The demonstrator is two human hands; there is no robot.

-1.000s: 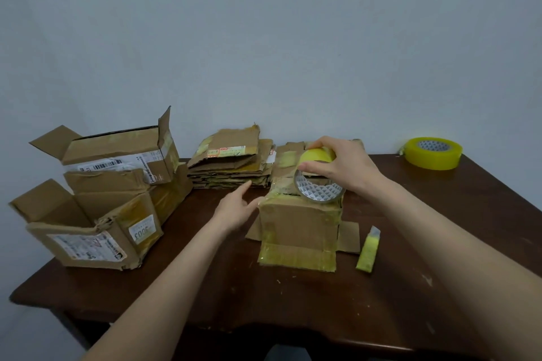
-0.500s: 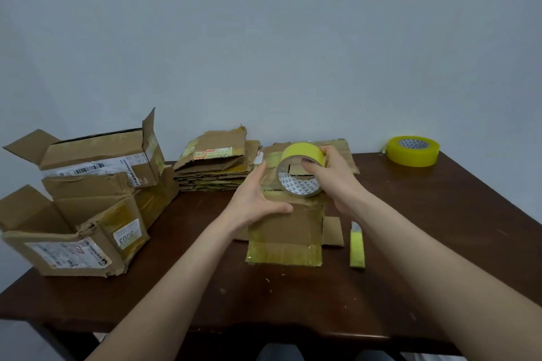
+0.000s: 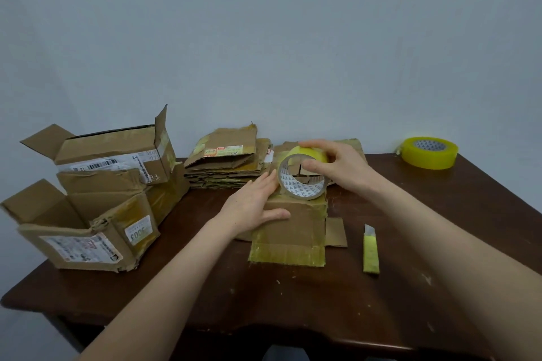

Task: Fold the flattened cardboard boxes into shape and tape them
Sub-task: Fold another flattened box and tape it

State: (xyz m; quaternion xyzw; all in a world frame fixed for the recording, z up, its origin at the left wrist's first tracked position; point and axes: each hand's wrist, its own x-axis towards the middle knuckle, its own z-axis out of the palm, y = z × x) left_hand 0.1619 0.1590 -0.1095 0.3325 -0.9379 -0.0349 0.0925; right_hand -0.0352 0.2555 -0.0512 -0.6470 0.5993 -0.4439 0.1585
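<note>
Taping: I judge this the step, running tape over the box (image 3: pixel 293 220) top at frame centre.
Right hand (image 3: pixel 340 168): fingers pinched on the roll (image 3: pixel 302 176), thumb inside its core, roll resting on the box's top edge.
Left hand (image 3: pixel 255 202): spread flat, pressed against the box's left side, gripping nothing.
Doing it well: I should brace the box firmly, pull tape straight, keep it centred on the seam.
Cutter (image 3: pixel 371 252): lower right of the box, near for the cut.
Flat stack (image 3: pixel 225 161): behind, waiting.
</note>
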